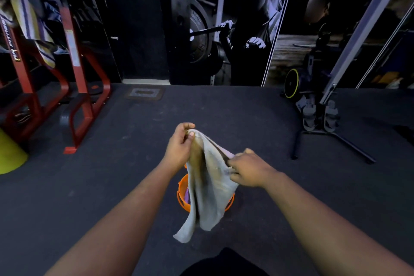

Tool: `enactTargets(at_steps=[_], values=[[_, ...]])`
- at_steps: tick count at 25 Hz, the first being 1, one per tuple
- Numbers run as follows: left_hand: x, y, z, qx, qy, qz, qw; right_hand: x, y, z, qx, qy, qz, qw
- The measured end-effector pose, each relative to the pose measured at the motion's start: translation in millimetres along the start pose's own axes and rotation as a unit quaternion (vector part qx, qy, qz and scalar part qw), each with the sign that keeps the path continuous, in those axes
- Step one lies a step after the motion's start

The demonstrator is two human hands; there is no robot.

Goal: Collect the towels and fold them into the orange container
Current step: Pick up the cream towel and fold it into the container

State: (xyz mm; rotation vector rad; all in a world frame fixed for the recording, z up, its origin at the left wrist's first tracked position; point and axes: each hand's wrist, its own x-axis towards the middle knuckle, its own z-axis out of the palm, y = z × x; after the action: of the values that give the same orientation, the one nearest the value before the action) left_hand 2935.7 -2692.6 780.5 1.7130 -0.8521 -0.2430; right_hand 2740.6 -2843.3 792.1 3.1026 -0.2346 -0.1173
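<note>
Both hands are holding a pale grey towel (211,186) up near the centre of the frame. The left hand (181,145) is pinching the towel's top corner between thumb and curled fingers, while the right hand (248,169), a little lower and to the right, is gripping the cloth's other upper edge with its fingers closed round it. The towel is hanging down between them in loose folds, its lowest corner dangling just below centre.

Directly behind the hanging cloth, the orange container (182,195) is standing on the dark floor (112,186) — only its left rim and a sliver on the right are showing, with something purple inside.

In the upper left of the frame a striped towel (26,18) is draped over a red gym machine (74,69). A yellow-green object (11,154) is sitting at the left edge, and a black stand (322,119) is resting on the floor at the right — in front of a wall mural (235,29).
</note>
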Motion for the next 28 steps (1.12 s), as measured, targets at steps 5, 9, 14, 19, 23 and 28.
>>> enactTargets(at_steps=[5,9,14,19,23,28], values=[[-3.6,-20.8,-18.3,0.109,-0.004,-0.007,0.994,-13.9,26.4,5.9,-0.110,0.112,0.080,0.984],[-2.7,-24.5,-25.9,0.130,0.013,-0.021,0.991,-18.2,34.6,-0.4,-0.015,0.166,0.145,0.975],[-1.6,-12.1,-20.6,0.056,0.024,-0.048,0.997,-15.6,41.1,4.6,0.241,0.186,0.196,0.932],[7.5,6.6,-10.9,-0.170,0.039,-0.135,0.975,-10.4,33.7,-13.9,0.594,0.337,0.204,0.702],[24.1,65.1,-1.1,-0.373,0.027,-0.137,0.917,-12.3,20.9,-1.3,0.653,0.217,0.175,0.704],[40.2,72.9,-25.2,-0.401,-0.065,-0.108,0.907,2.6,-7.7,-2.0,0.703,0.205,0.183,0.655]])
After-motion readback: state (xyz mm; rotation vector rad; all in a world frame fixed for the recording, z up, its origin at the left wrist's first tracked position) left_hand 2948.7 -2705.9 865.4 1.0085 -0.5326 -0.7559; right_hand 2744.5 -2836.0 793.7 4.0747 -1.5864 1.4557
